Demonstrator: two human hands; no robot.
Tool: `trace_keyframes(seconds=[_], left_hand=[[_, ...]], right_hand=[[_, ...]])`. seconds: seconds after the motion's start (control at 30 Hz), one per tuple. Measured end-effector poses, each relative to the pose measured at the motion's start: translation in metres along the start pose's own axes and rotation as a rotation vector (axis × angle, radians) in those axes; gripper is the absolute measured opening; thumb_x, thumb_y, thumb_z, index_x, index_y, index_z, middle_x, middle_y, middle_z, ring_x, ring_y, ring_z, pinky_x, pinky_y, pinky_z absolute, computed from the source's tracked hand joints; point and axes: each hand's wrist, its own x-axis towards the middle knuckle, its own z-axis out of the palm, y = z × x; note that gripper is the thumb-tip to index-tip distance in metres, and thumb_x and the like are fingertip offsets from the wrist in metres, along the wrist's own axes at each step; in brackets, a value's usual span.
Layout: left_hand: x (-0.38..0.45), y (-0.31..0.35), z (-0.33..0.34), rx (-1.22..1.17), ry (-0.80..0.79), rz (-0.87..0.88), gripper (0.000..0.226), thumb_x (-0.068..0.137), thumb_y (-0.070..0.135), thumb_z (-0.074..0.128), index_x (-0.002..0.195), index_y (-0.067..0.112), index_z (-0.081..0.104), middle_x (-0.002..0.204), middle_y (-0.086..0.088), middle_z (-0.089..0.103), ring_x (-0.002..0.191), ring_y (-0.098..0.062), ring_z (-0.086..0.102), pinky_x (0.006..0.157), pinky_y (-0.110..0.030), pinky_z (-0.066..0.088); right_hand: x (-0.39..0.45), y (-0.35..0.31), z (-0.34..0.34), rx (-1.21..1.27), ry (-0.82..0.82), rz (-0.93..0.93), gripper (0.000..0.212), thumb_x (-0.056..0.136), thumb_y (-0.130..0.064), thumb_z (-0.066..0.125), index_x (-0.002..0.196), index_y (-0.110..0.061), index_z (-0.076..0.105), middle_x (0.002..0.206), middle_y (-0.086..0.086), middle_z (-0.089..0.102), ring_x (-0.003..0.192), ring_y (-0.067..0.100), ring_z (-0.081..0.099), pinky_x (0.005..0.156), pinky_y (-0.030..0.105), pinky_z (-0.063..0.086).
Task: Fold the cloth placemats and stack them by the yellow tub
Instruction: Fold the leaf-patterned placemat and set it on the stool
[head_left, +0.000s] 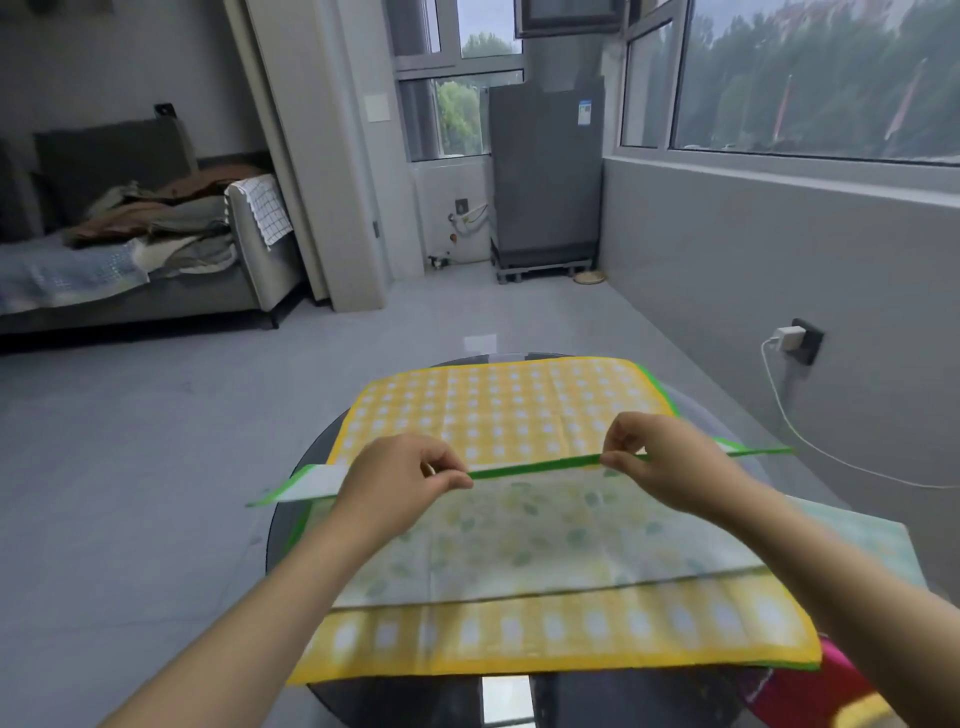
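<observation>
Both hands, left (402, 475) and right (660, 457), pinch the green edge of the leaf-print mat (524, 535), lifted over the yellow mat (498, 405) on the table (306, 519); thin, limp cloth, best held nearer its corners.

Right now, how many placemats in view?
2 clear: the leaf-print mat lifted by both hands, and the yellow check mat flat on the table beneath. A green edge under it hints at more.

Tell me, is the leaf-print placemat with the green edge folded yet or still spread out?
Mid-fold. Both hands, left hand and right hand, pinch the leaf-print placemat by its green edge, raised above the yellow checked placemat; its near part lies flat.
</observation>
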Motion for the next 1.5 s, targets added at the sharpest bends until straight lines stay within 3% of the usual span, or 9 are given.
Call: trace_keyframes(seconds=[0.3, 0.5, 0.73, 0.87, 1.1, 1.37, 1.43, 1.5], left_hand=[[-0.036, -0.02, 0.034, -0.026, -0.131, -0.066, 0.017, 0.078, 0.032, 0.073, 0.063, 0.037, 0.066, 0.076, 0.017, 0.066, 0.076, -0.002, 0.059, 0.073, -0.021, 0.048], [-0.042, -0.034, 0.048, -0.024, -0.184, -0.044, 0.013, 0.077, 0.029, 0.074, 0.066, 0.034, 0.07, 0.077, 0.015, 0.066, 0.078, -0.001, 0.059, 0.076, -0.025, 0.049], [-0.047, -0.04, 0.051, 0.002, -0.233, 0.016, 0.006, 0.075, 0.032, 0.076, 0.071, 0.031, 0.073, 0.079, 0.012, 0.063, 0.077, -0.001, 0.056, 0.081, -0.02, 0.041], [-0.046, -0.039, 0.051, 0.066, -0.234, 0.066, 0.01, 0.075, 0.04, 0.074, 0.069, 0.033, 0.069, 0.08, 0.013, 0.062, 0.079, -0.002, 0.054, 0.089, -0.022, 0.035], [-0.032, -0.037, 0.059, 0.167, -0.215, 0.126, 0.029, 0.082, 0.054, 0.06, 0.069, 0.029, 0.06, 0.083, 0.013, 0.056, 0.085, -0.004, 0.047, 0.089, -0.023, 0.031], [0.002, -0.021, 0.098, 0.13, -0.065, 0.194, 0.021, 0.093, 0.036, 0.052, 0.103, 0.024, 0.066, 0.108, 0.008, 0.052, 0.111, -0.01, 0.043, 0.099, -0.024, 0.027], [0.011, -0.016, 0.106, 0.135, -0.081, 0.168, 0.029, 0.096, 0.033, 0.046, 0.12, 0.022, 0.059, 0.131, 0.005, 0.048, 0.127, -0.012, 0.035, 0.108, -0.025, 0.021], [0.02, -0.013, 0.112, 0.178, -0.142, 0.111, 0.041, 0.099, 0.03, 0.036, 0.138, 0.019, 0.043, 0.153, -0.002, 0.027, 0.142, -0.016, 0.017, 0.114, -0.027, 0.007]], right_hand=[[-0.028, 0.02, 0.035, -0.039, -0.182, 0.025, 0.011, 0.089, -0.034, 0.059, 0.08, -0.032, 0.053, 0.107, -0.009, 0.063, 0.106, 0.012, 0.056, 0.085, 0.03, 0.045], [-0.035, 0.027, 0.047, -0.094, -0.233, 0.01, 0.008, 0.089, -0.033, 0.058, 0.083, -0.029, 0.054, 0.101, -0.007, 0.063, 0.094, 0.013, 0.056, 0.079, 0.028, 0.044], [-0.044, 0.032, 0.055, -0.086, -0.278, -0.04, 0.012, 0.084, -0.036, 0.062, 0.077, -0.032, 0.053, 0.108, -0.01, 0.059, 0.104, 0.011, 0.052, 0.085, 0.029, 0.044], [-0.046, 0.032, 0.055, -0.079, -0.26, -0.061, 0.015, 0.083, -0.043, 0.063, 0.079, -0.03, 0.056, 0.11, -0.01, 0.058, 0.106, 0.01, 0.051, 0.089, 0.03, 0.043], [-0.046, 0.033, 0.06, -0.066, -0.227, -0.057, 0.018, 0.079, -0.046, 0.066, 0.075, -0.031, 0.057, 0.108, -0.013, 0.058, 0.105, 0.009, 0.049, 0.089, 0.029, 0.042], [-0.042, 0.032, 0.061, -0.101, -0.248, -0.046, 0.019, 0.077, -0.046, 0.068, 0.075, -0.033, 0.054, 0.105, -0.015, 0.052, 0.103, 0.008, 0.045, 0.088, 0.025, 0.039], [-0.04, 0.032, 0.06, -0.11, -0.263, -0.045, 0.019, 0.077, -0.046, 0.068, 0.076, -0.032, 0.055, 0.103, -0.015, 0.051, 0.102, 0.008, 0.045, 0.088, 0.026, 0.039], [-0.037, 0.03, 0.059, -0.119, -0.281, -0.049, 0.019, 0.077, -0.047, 0.068, 0.076, -0.033, 0.056, 0.102, -0.015, 0.05, 0.101, 0.007, 0.044, 0.088, 0.026, 0.04]])
